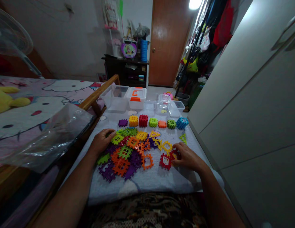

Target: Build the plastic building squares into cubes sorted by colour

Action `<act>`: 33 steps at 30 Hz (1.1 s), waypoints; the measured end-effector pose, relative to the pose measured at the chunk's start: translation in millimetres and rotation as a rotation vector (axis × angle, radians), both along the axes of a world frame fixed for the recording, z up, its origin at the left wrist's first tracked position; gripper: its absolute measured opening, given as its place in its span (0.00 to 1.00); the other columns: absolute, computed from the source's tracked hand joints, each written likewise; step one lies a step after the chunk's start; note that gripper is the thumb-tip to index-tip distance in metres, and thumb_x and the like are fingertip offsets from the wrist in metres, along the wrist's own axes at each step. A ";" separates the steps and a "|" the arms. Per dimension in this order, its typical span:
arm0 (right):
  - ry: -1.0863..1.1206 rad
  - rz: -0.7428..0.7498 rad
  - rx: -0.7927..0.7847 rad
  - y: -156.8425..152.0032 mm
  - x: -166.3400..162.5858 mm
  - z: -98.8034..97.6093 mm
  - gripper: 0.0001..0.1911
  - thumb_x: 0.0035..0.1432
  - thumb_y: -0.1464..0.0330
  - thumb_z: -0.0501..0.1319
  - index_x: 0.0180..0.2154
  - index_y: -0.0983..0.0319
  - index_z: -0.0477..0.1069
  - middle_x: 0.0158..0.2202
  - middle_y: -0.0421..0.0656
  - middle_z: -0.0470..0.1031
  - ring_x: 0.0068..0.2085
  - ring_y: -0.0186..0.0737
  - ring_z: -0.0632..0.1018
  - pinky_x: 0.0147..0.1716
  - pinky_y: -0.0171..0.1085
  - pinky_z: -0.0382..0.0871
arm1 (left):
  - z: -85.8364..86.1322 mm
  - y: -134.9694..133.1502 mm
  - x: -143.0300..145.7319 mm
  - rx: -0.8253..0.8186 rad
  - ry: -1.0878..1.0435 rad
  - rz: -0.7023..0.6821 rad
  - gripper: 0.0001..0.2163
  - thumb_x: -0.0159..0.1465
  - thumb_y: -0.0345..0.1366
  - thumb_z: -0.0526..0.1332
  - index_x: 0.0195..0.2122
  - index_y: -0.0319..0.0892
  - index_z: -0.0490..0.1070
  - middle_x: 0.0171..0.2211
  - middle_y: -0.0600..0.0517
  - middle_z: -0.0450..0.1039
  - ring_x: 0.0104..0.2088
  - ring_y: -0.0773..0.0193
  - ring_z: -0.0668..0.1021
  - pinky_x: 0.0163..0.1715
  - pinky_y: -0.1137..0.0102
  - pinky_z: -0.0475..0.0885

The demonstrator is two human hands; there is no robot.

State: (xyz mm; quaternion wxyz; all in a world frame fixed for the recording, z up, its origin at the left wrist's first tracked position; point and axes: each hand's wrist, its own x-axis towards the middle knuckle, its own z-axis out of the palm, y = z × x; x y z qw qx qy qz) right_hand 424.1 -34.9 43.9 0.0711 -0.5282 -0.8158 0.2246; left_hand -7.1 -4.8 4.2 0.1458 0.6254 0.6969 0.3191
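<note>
A pile of interlocking plastic building tiles in purple, orange (121, 166), green (125, 152) and yellow lies on the cloth-covered table. My left hand (101, 142) rests at the pile's left edge, thumb and fingers a little apart beside the green tiles, with nothing visible in it. My right hand (186, 155) is at the right, its thumb and fingers closed around a yellow-orange tile (175, 155), mostly hidden by the fingers. Touching or close by is a red window tile (165, 161). A yellow tile with a round opening (167, 146) lies just beyond.
Behind the pile runs a row of tile stacks sorted by colour, including a red stack (143, 120) and a blue one (182, 123). Clear plastic bins (117, 98) and a lidded box (137, 98) stand farther back. A cabinet (245, 126) flanks the right, a wooden bed rail (100, 91) the left.
</note>
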 end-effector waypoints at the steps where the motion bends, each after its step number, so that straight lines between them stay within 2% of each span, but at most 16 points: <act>1: -0.003 0.002 -0.007 0.2 -0.8 1.1 0.19 0.48 0.66 0.67 0.43 0.60 0.69 0.43 0.47 0.71 0.42 0.44 0.73 0.43 0.41 0.69 | 0.1 -0.1 0.0 -0.002 -0.003 0.000 0.23 0.60 0.55 0.54 0.41 0.42 0.76 0.44 0.47 0.79 0.45 0.53 0.78 0.51 0.64 0.70; 6: 0.034 0.004 -0.044 5.8 -0.5 13.9 0.10 0.54 0.69 0.60 0.41 0.60 0.71 0.37 0.45 0.75 0.35 0.40 0.75 0.35 0.38 0.68 | 0.2 -0.4 0.2 -0.011 -0.017 -0.007 0.23 0.59 0.56 0.54 0.41 0.42 0.76 0.44 0.46 0.79 0.45 0.53 0.78 0.51 0.63 0.70; 10: 0.035 -0.050 -0.019 17.3 3.1 17.5 0.08 0.56 0.71 0.55 0.33 0.60 0.73 0.32 0.45 0.77 0.33 0.41 0.76 0.33 0.37 0.66 | -0.5 -0.2 0.2 -0.010 -0.028 -0.002 0.23 0.59 0.56 0.54 0.40 0.42 0.76 0.44 0.46 0.79 0.45 0.53 0.78 0.51 0.63 0.69; 12: 0.072 -0.104 0.020 25.3 2.3 14.1 0.09 0.56 0.72 0.53 0.32 0.60 0.73 0.32 0.45 0.78 0.34 0.42 0.76 0.33 0.37 0.66 | -0.6 -0.3 0.4 -0.010 -0.030 0.001 0.23 0.59 0.55 0.54 0.40 0.42 0.76 0.44 0.46 0.79 0.45 0.53 0.78 0.51 0.63 0.69; 14: 0.172 -0.170 0.031 33.8 -2.0 8.2 0.11 0.57 0.71 0.53 0.35 0.61 0.73 0.32 0.44 0.78 0.33 0.41 0.77 0.33 0.37 0.67 | -0.1 -0.5 0.9 -0.015 -0.033 0.001 0.23 0.59 0.55 0.54 0.40 0.42 0.76 0.43 0.46 0.79 0.45 0.53 0.78 0.51 0.63 0.69; 19: 0.386 -0.242 -0.054 52.8 -23.6 -12.8 0.14 0.56 0.70 0.53 0.43 0.61 0.72 0.28 0.40 0.76 0.28 0.38 0.76 0.29 0.35 0.69 | 2.3 -1.5 2.3 -0.008 -0.029 0.000 0.22 0.59 0.55 0.54 0.39 0.42 0.76 0.42 0.47 0.79 0.44 0.53 0.78 0.51 0.64 0.70; 21: 0.350 -0.250 -0.015 57.2 -30.4 -21.3 0.13 0.56 0.71 0.54 0.43 0.61 0.72 0.32 0.41 0.76 0.32 0.39 0.77 0.34 0.37 0.71 | 2.6 -1.8 2.4 -0.003 -0.025 0.000 0.22 0.59 0.54 0.54 0.39 0.43 0.76 0.42 0.47 0.79 0.44 0.54 0.79 0.50 0.64 0.70; 24: 0.228 -0.271 0.174 55.5 -32.4 -27.4 0.14 0.55 0.71 0.57 0.45 0.62 0.72 0.43 0.48 0.74 0.41 0.43 0.76 0.43 0.42 0.71 | 1.8 -2.1 1.9 -0.005 -0.023 -0.001 0.22 0.60 0.54 0.54 0.40 0.42 0.76 0.42 0.47 0.79 0.43 0.54 0.79 0.50 0.64 0.70; 27: 0.177 -0.219 0.244 41.2 -26.7 -21.4 0.15 0.56 0.69 0.60 0.46 0.62 0.71 0.46 0.50 0.70 0.45 0.45 0.74 0.47 0.45 0.69 | 0.0 -1.6 0.8 -0.005 -0.023 -0.009 0.22 0.60 0.54 0.54 0.40 0.42 0.76 0.42 0.47 0.79 0.44 0.54 0.78 0.50 0.65 0.70; 30: 0.163 -0.052 0.182 17.3 -21.2 -8.6 0.11 0.56 0.67 0.63 0.43 0.60 0.71 0.43 0.47 0.70 0.46 0.45 0.73 0.48 0.45 0.68 | -2.1 -0.4 -0.1 -0.004 -0.013 -0.004 0.22 0.60 0.54 0.54 0.41 0.42 0.76 0.43 0.47 0.78 0.44 0.54 0.78 0.50 0.65 0.70; 33: 0.132 0.097 0.108 -7.1 -22.3 -0.5 0.20 0.50 0.65 0.69 0.45 0.60 0.69 0.48 0.48 0.68 0.50 0.48 0.70 0.51 0.46 0.67 | -4.0 0.7 -0.7 -0.003 -0.001 0.001 0.22 0.60 0.54 0.54 0.41 0.42 0.76 0.43 0.47 0.79 0.44 0.54 0.78 0.50 0.65 0.70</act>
